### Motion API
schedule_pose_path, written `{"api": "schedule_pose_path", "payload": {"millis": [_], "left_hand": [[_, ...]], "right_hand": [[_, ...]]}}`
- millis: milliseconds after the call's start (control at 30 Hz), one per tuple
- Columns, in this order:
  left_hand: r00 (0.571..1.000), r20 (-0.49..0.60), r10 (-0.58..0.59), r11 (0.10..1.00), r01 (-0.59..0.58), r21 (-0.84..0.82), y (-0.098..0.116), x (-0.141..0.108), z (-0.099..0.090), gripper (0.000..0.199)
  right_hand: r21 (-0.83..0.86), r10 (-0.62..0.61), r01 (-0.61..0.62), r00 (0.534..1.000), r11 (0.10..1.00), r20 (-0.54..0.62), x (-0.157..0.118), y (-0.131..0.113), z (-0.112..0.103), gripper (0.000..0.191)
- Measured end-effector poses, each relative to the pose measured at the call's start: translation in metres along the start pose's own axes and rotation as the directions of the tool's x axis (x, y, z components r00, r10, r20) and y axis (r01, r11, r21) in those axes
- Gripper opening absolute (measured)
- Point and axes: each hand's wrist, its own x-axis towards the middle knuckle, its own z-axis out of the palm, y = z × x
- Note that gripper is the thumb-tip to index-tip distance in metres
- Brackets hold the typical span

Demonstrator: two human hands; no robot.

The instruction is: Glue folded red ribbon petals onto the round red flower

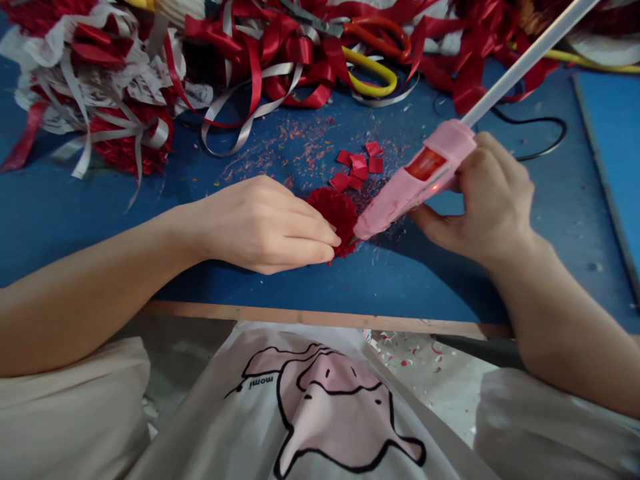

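Observation:
A pink hot glue gun (400, 193) with a long clear glue stick (525, 67) out of its back is gripped by my right hand (493, 200). Its nozzle points down to the left, at the edge of a small dark red ruffled rosette (335, 210). Over the left side of that rosette, my left hand (265, 227) has its fingers pressed together and pinches the edge. The fingertips hide part of it. Just beyond the rosette lie several small red ribbon squares (357, 163). I cannot tell whether the nozzle touches the rosette.
Red and silver ribbons (280, 60) pile along the back of the blue table (280, 293). Orange-handled scissors (380, 33) and a yellow handle loop (373, 73) lie among them. A red and white ribbon bundle (125, 93) sits back left. A black cord (550, 123) curls at right.

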Motion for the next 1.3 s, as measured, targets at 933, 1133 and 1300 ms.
{"api": "schedule_pose_path", "payload": {"millis": [933, 1133, 1300], "left_hand": [[0.992, 0.098, -0.085, 0.996, 0.085, 0.001, 0.003, 0.001, 0.0, 0.032], [0.996, 0.038, -0.085, 0.996, 0.087, -0.036, 0.004, 0.001, 0.0, 0.024], [0.992, 0.057, -0.114, 0.993, 0.116, -0.035, 0.004, 0.001, 0.0, 0.023]], "right_hand": [[-0.165, -0.324, 0.283, 0.879, 0.945, -0.349, 0.001, -0.001, -0.002, 0.034], [-0.209, -0.195, 0.143, 0.947, 0.968, -0.257, -0.008, 0.006, 0.002, 0.032], [-0.104, -0.084, 0.067, 0.984, 0.992, -0.16, -0.017, 0.012, 0.003, 0.032]]}}
